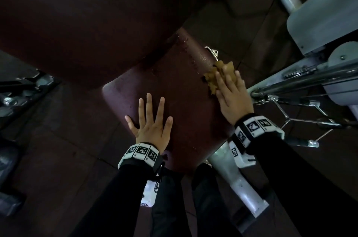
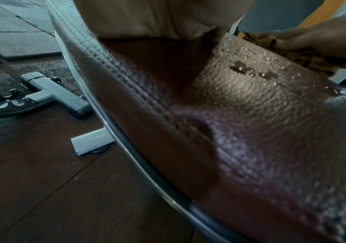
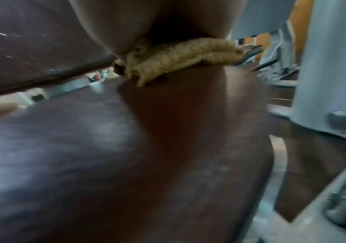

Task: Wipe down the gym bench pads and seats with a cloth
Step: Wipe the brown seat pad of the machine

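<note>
Big maroon back pad (image 1: 83, 15) fills the upper left; no sign it's been wiped. Below it the seat pad (image 1: 174, 105), w/ droplets showing along its right side in the left wrist view, so the seat looks only partly done. Left hand (image 1: 150, 122) lies flat, fingers spread, bracing the seat & holding nothing. Right hand (image 1: 231, 91), fingers straight, presses the tan cloth (image 1: 215, 77) onto the seat's right edge, near the grey frame (image 1: 317, 17).
</note>
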A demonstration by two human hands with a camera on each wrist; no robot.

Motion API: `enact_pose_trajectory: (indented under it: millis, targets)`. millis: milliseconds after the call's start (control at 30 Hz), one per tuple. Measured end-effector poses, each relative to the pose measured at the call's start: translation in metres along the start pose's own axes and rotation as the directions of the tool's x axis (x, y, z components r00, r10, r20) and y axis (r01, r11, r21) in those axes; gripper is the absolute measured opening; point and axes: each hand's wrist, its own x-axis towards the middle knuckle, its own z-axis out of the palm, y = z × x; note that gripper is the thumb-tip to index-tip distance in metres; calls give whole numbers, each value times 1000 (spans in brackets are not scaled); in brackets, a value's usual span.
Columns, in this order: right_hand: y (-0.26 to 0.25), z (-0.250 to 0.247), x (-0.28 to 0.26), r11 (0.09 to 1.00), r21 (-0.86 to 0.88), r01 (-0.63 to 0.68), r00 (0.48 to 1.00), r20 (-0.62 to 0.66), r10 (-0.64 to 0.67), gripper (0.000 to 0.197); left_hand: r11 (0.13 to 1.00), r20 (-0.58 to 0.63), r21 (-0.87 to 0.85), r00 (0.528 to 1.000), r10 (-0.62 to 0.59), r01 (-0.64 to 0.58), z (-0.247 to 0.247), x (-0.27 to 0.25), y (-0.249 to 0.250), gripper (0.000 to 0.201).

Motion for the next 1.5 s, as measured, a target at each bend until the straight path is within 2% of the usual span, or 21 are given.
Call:
enact_pose_trajectory:
  millis: [100,200,333,500,667,733,867,933,1067,1167,1267,1333,1433,1500]
  targets:
    - [-29,1,-11,988,-46,151,988,-8,-151,51,1000,8,-2,1000,-4,4,-1,0,0,57]
    - [-38,13,-55,946,-103,308,952,38,-305,52,1000,21,-10,1000,3,-3,-2,0,0,57]
    - [-7,16,-105,928,-135,347,936,110,-334,56,1000,41,-11,999,8,-8,-3,0,0,57]
    - [23,-2,-86,986,-41,160,980,127,-153,55,1000,46,-15,999,9,-8,-3,1,-1,58]
    - [1,-4,-34,999,50,-1,1000,15,0,51,1000,47,-12,999,6,-5,-1,1,-1,57]
    - [-19,-3,-25,1000,9,6,1000,9,-6,52,1000,49,-11,999,3,-3,-1,1,-1,57]
    - [-42,6,-46,981,-46,191,979,76,-187,50,1000,50,-16,999,6,-5,-2,0,-1,57]
    - [-39,12,-67,971,-45,235,967,113,-229,52,1000,52,-22,999,7,-6,-2,1,0,57]
    - [-17,13,-101,974,-2,225,964,145,-222,54,1000,59,-26,998,8,-7,-2,2,-2,57]
    - [-3,6,-97,988,78,135,979,142,-145,51,999,75,-37,997,15,-12,-1,3,-3,57]
    - [-1,2,-71,992,128,-7,992,126,-9,51,999,82,-46,997,15,-11,-2,3,-3,57]
    - [-5,1,-42,993,99,-71,991,122,58,51,999,86,-45,996,17,-13,-3,3,-2,58]
    - [-16,-7,13,991,62,-115,978,181,103,55,999,99,-40,995,11,-7,-3,2,-1,58]
    - [-26,-16,51,980,128,-152,970,211,122,55,999,107,-40,994,9,-5,-4,2,-1,58]
